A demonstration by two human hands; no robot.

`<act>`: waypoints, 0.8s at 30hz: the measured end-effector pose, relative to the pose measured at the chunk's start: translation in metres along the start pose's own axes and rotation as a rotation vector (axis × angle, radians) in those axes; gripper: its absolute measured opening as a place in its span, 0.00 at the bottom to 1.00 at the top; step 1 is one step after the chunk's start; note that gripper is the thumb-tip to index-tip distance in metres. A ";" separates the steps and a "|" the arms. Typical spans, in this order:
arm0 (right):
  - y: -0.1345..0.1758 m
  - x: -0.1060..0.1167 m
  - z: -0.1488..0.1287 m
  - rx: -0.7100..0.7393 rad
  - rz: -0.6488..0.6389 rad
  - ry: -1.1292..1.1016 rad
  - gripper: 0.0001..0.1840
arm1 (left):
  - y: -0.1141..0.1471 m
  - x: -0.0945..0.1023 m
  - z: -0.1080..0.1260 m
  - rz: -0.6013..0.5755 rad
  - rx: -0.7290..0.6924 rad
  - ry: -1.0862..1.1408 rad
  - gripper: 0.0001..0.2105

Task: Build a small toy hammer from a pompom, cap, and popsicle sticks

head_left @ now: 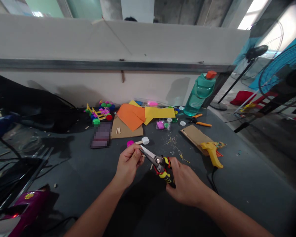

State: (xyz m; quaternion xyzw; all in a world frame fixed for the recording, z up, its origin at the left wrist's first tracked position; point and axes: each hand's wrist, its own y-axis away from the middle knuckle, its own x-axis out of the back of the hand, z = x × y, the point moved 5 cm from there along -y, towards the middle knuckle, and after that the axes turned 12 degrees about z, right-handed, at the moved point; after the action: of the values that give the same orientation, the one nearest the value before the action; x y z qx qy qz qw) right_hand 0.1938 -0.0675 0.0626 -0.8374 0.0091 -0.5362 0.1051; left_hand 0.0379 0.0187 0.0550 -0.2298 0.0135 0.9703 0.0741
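Observation:
My right hand (pixel 187 181) is wrapped around the yellow, red and black handles of a pair of snips (pixel 159 161), whose blades point up and left. The blades are parted at the tips, right at the fingers of my left hand (pixel 129 163). That hand is closed in a pinch; a small pale bit shows by the fingers, too small to name. Just beyond the blades lie a pink cap (pixel 130 143) and a white cap (pixel 145 141), with a pale stick between them. Two short wooden pieces (pixel 118 130) rest on a cardboard sheet (pixel 128 132) farther back.
A yellow glue gun (pixel 213 153) lies on cardboard (pixel 194 136) at right, its cord trailing forward. Orange-handled pliers (pixel 202 123) and a green bottle (pixel 199 93) stand behind. Orange paper (pixel 130 115), a colourful toy (pixel 100 113) and a blurred dark rectangle (pixel 101 135) are at back left.

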 end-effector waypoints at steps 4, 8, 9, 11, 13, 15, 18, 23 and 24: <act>-0.001 0.000 -0.002 0.031 0.008 -0.018 0.20 | 0.000 0.001 0.000 -0.024 0.004 -0.011 0.11; -0.001 0.000 -0.002 0.042 0.012 -0.025 0.20 | -0.001 0.003 -0.002 -0.028 0.018 -0.036 0.11; -0.001 0.000 -0.002 0.043 0.009 -0.026 0.20 | -0.002 0.004 -0.003 -0.027 0.020 -0.041 0.11; -0.001 0.000 -0.002 0.043 -0.003 -0.030 0.20 | -0.002 0.005 -0.004 -0.032 0.019 -0.053 0.11; 0.000 0.000 -0.003 0.038 -0.017 -0.034 0.20 | -0.002 0.005 -0.004 -0.045 0.008 -0.064 0.11; 0.000 0.000 -0.004 0.031 -0.033 -0.037 0.20 | -0.001 0.005 -0.003 -0.052 -0.014 -0.068 0.11; 0.002 -0.001 -0.004 0.017 -0.063 -0.026 0.18 | 0.001 0.003 0.000 -0.045 -0.053 -0.067 0.11; 0.003 -0.002 -0.004 -0.009 -0.058 0.015 0.17 | 0.001 0.003 -0.004 -0.001 -0.048 -0.061 0.11; 0.003 -0.002 -0.004 -0.013 -0.052 0.025 0.17 | 0.001 0.003 -0.005 0.007 -0.039 -0.055 0.11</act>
State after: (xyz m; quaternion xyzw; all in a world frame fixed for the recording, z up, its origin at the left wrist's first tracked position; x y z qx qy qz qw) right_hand 0.1898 -0.0710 0.0621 -0.8312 -0.0081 -0.5492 0.0856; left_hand 0.0373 0.0179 0.0494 -0.2043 -0.0066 0.9766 0.0665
